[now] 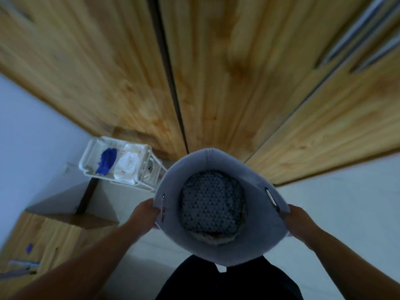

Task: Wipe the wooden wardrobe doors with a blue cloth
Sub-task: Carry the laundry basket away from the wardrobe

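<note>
Left hand [149,211] and right hand [298,221] each gripped the rim of a grey basket [207,161] before the wardrobe doors [216,72]. The blue cloth [107,160] lay in a white rack [86,156] nearby. The basket should be set well aside first.

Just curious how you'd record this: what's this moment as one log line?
left hand: grips basket | right hand: grips basket | cloth: lying in rack | doors: ahead, shut
</note>
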A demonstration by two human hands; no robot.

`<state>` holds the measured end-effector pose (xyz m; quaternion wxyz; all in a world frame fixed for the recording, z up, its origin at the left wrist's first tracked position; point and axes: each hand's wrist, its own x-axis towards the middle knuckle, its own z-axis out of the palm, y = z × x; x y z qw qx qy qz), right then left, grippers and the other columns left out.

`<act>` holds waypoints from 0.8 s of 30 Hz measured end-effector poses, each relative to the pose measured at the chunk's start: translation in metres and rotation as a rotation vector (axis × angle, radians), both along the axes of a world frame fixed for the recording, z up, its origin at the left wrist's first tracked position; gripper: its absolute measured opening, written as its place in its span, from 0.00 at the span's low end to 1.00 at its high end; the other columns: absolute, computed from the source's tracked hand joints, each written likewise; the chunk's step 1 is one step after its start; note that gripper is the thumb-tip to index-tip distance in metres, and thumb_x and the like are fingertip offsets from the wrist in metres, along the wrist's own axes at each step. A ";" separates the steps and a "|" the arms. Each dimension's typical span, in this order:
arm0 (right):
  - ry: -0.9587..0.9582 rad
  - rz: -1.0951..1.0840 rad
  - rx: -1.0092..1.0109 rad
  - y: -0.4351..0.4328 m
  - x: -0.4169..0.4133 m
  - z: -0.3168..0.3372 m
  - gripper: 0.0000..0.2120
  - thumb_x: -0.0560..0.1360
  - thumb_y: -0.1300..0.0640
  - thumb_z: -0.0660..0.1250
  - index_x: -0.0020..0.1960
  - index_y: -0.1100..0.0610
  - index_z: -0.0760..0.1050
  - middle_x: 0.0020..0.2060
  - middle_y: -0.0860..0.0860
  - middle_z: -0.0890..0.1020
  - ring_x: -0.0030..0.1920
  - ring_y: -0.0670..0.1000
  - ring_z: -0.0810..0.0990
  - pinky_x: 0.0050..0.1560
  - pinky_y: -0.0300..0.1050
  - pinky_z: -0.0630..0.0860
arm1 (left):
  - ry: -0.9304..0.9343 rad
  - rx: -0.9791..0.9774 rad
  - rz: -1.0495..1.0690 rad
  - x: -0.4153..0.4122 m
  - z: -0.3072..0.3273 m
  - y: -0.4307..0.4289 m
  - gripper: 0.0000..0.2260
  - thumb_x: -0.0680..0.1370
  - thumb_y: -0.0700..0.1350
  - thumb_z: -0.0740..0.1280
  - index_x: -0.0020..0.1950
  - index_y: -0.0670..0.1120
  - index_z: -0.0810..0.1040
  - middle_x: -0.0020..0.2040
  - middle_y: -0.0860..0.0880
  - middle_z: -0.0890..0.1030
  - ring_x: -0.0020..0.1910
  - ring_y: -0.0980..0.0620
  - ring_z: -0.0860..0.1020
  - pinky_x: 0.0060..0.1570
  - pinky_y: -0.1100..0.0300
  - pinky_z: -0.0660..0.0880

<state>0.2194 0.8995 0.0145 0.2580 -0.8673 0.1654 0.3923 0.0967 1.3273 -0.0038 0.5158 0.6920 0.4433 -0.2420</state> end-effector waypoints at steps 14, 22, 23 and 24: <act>-0.079 -0.692 0.033 -0.226 -0.174 0.011 0.08 0.76 0.57 0.67 0.39 0.55 0.81 0.35 0.52 0.85 0.35 0.52 0.82 0.35 0.44 0.76 | 0.031 -0.062 -0.675 0.128 0.024 -0.273 0.11 0.82 0.36 0.61 0.58 0.45 0.82 0.52 0.43 0.86 0.50 0.42 0.84 0.40 0.52 0.84; -0.107 -1.039 0.118 -0.348 -0.250 0.008 0.08 0.74 0.60 0.69 0.40 0.64 0.82 0.32 0.58 0.86 0.33 0.57 0.87 0.27 0.50 0.83 | -0.001 -0.087 -0.957 0.157 0.024 -0.462 0.11 0.80 0.36 0.63 0.52 0.47 0.84 0.45 0.49 0.89 0.37 0.55 0.86 0.33 0.57 0.81; -0.104 -1.067 0.110 -0.359 -0.257 0.010 0.08 0.74 0.61 0.69 0.40 0.64 0.82 0.31 0.56 0.86 0.31 0.54 0.87 0.25 0.47 0.81 | -0.005 -0.091 -1.000 0.160 0.025 -0.484 0.11 0.79 0.35 0.63 0.52 0.46 0.84 0.42 0.49 0.88 0.36 0.55 0.85 0.33 0.57 0.81; -0.099 -1.095 0.102 -0.370 -0.262 0.011 0.08 0.74 0.61 0.69 0.39 0.64 0.81 0.29 0.55 0.85 0.29 0.52 0.86 0.23 0.43 0.79 | -0.004 -0.095 -1.034 0.161 0.026 -0.504 0.11 0.79 0.35 0.62 0.52 0.46 0.83 0.41 0.49 0.88 0.36 0.53 0.85 0.33 0.56 0.82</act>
